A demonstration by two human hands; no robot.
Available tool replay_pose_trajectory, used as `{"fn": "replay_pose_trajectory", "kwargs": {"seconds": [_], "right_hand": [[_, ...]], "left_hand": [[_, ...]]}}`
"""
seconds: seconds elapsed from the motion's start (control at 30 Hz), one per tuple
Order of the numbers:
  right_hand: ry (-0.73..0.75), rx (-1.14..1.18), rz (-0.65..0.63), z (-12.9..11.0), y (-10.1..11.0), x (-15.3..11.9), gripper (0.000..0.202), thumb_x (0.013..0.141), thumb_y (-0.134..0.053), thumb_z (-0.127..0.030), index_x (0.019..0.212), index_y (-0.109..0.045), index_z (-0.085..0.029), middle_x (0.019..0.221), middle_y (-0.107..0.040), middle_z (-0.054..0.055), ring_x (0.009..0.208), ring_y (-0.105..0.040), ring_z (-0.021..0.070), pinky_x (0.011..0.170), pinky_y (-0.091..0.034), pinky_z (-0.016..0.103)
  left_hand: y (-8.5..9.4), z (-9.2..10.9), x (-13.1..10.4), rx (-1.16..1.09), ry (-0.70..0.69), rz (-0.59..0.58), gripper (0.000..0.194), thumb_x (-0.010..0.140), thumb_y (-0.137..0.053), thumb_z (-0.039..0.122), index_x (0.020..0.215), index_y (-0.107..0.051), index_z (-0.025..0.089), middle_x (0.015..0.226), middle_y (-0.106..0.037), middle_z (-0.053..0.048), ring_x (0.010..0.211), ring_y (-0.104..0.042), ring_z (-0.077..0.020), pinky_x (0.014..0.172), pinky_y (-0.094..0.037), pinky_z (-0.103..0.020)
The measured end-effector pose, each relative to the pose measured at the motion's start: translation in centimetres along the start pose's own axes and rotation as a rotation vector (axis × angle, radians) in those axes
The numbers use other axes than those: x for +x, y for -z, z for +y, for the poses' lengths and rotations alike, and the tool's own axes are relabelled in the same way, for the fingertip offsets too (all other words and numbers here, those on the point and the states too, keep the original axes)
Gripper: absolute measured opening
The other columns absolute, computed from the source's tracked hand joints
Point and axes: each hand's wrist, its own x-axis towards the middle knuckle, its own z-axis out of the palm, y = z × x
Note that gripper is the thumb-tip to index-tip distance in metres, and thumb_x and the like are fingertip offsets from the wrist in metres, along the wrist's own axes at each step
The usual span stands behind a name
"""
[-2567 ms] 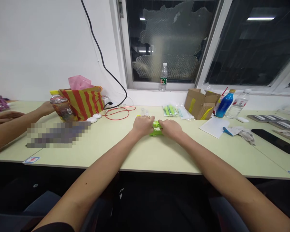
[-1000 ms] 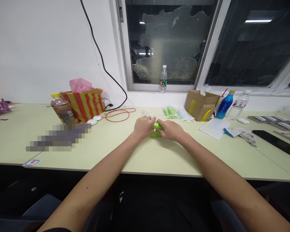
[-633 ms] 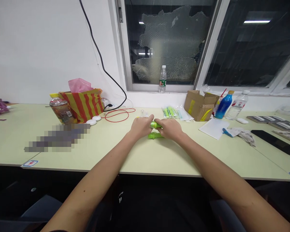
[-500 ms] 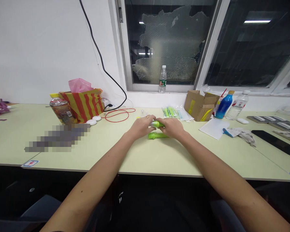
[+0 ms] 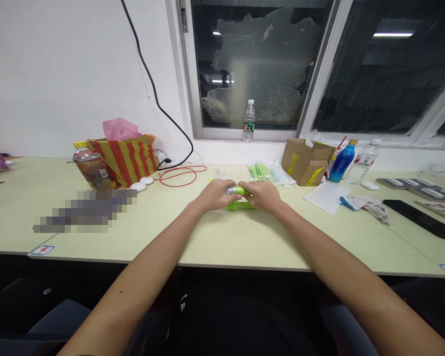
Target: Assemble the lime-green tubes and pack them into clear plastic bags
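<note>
My left hand [image 5: 218, 194] is closed around the clear end of a short tube-shaped piece with a lime-green body [image 5: 238, 190]. My right hand [image 5: 262, 194] pinches the green end of the same piece from the other side, so both hands hold it level between them. Its exact kind does not show. Just below, on the table, lies a lime-green plastic part [image 5: 242, 205], partly covered by the hands. Behind the left hand stand small clear plastic pieces [image 5: 220, 173]. Flat packets with green items [image 5: 260, 171] lie beyond the right hand.
A cardboard box [image 5: 306, 162], blue bottle [image 5: 343, 160], white paper [image 5: 327, 197] and gloves [image 5: 367, 205] are to the right. On the left are a striped bag [image 5: 129, 160], a tilted drink bottle [image 5: 92, 168] and a red cable [image 5: 178, 178]. A water bottle [image 5: 248, 123] stands on the sill.
The left fingers have shifted, and more of the clear end shows between my hands. The hands now cover slightly more of the green part below. The camera view has moved slightly.
</note>
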Motion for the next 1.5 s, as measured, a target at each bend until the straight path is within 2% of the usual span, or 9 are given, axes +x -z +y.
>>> {"fn": "replay_pose_trajectory", "kwargs": {"seconds": [0.37, 0.5, 0.6, 0.87, 1.1, 1.2, 1.3, 1.4, 1.5], "right_hand": [[0.080, -0.061, 0.066, 0.1, -0.9, 0.1, 0.035, 0.093, -0.043, -0.025, 0.123, -0.060, -0.025, 0.087, -0.071, 0.005, 0.074, -0.058, 0.0187, 0.056, -0.017, 0.030], [0.101, -0.075, 0.093, 0.1, -1.0, 0.2, 0.034, 0.093, -0.043, -0.022, 0.122, -0.061, -0.025, 0.084, -0.070, 0.004, 0.073, -0.056, 0.0179, 0.056, -0.017, 0.030], [0.119, -0.085, 0.105, 0.1, -1.2, 0.2, 0.036, 0.091, -0.044, -0.019, 0.122, -0.060, -0.025, 0.082, -0.069, 0.004, 0.073, -0.055, 0.0177, 0.057, -0.017, 0.030], [0.145, -0.105, 0.089, -0.1, -0.6, 0.2, 0.040, 0.092, -0.041, -0.018, 0.126, -0.061, -0.026, 0.081, -0.066, 0.006, 0.076, -0.051, 0.0191, 0.060, -0.022, 0.031], [0.170, -0.085, 0.109, 0.0, -0.3, 0.1, 0.040, 0.092, -0.041, -0.019, 0.127, -0.061, -0.025, 0.081, -0.066, 0.006, 0.075, -0.051, 0.0186, 0.060, -0.022, 0.032], [0.134, -0.042, 0.111, 0.1, -0.6, 0.1, 0.038, 0.091, -0.044, -0.021, 0.123, -0.063, -0.025, 0.082, -0.067, 0.006, 0.075, -0.053, 0.0186, 0.059, -0.022, 0.031], [0.054, 0.050, 0.112, 0.2, -0.7, 0.2, 0.039, 0.087, -0.049, -0.023, 0.123, -0.062, -0.025, 0.085, -0.069, 0.004, 0.075, -0.056, 0.0183, 0.058, -0.023, 0.029], [-0.040, 0.137, 0.108, 0.5, -0.5, 0.1, 0.039, 0.085, -0.052, -0.024, 0.123, -0.062, -0.026, 0.089, -0.072, 0.003, 0.073, -0.058, 0.0180, 0.058, -0.026, 0.027], [-0.121, 0.180, 0.104, 1.1, -0.3, 0.1, 0.038, 0.085, -0.054, -0.026, 0.122, -0.064, -0.028, 0.089, -0.072, 0.002, 0.071, -0.059, 0.0182, 0.059, -0.030, 0.027]], "left_hand": [[0.8, 0.3, 0.6, -0.346, 0.263, -0.101, 0.032, 0.070, -0.068, 0.048, 0.069, -0.068, 0.015, 0.063, -0.066, -0.003, 0.057, -0.051, -0.0124, 0.054, -0.034, -0.026], [1.0, 0.4, 0.8, -0.481, 0.381, -0.175, 0.037, 0.070, -0.069, 0.051, 0.063, -0.064, 0.015, 0.058, -0.063, -0.004, 0.042, -0.036, -0.0071, 0.043, -0.023, -0.026], [1.2, 0.4, 1.0, -0.592, 0.454, -0.262, 0.041, 0.072, -0.068, 0.053, 0.059, -0.059, 0.015, 0.053, -0.060, -0.004, 0.035, -0.031, -0.0059, 0.039, -0.017, -0.026], [1.6, -0.5, 0.9, -0.915, 0.668, -0.537, 0.053, 0.075, -0.059, 0.067, 0.066, -0.067, 0.015, 0.051, -0.061, -0.009, 0.027, -0.028, -0.0066, 0.031, -0.013, -0.026], [1.2, -0.8, 0.7, -1.075, 0.756, -0.607, 0.053, 0.079, -0.054, 0.064, 0.067, -0.068, 0.015, 0.048, -0.062, -0.009, 0.025, -0.022, -0.0066, 0.028, -0.014, -0.024], [1.2, -0.7, 0.8, -1.130, 0.782, -0.556, 0.057, 0.081, -0.050, 0.067, 0.075, -0.069, 0.013, 0.055, -0.066, -0.011, 0.027, -0.030, -0.0077, 0.028, -0.021, -0.024], [1.2, -0.5, 0.8, -1.187, 0.750, -0.370, 0.059, 0.081, -0.049, 0.069, 0.086, -0.067, 0.014, 0.077, -0.072, -0.014, 0.041, -0.053, -0.0115, 0.035, -0.036, -0.023], [0.9, -0.2, 0.7, -1.200, 0.595, -0.160, 0.047, 0.080, -0.062, 0.058, 0.104, -0.063, 0.017, 0.101, -0.070, -0.013, 0.070, -0.069, -0.0180, 0.047, -0.047, -0.023], [0.4, 0.0, 0.6, -1.094, 0.393, 0.003, 0.051, 0.073, -0.076, 0.037, 0.118, -0.057, 0.022, 0.110, -0.066, -0.010, 0.083, -0.070, -0.0209, 0.057, -0.054, -0.027]]}}
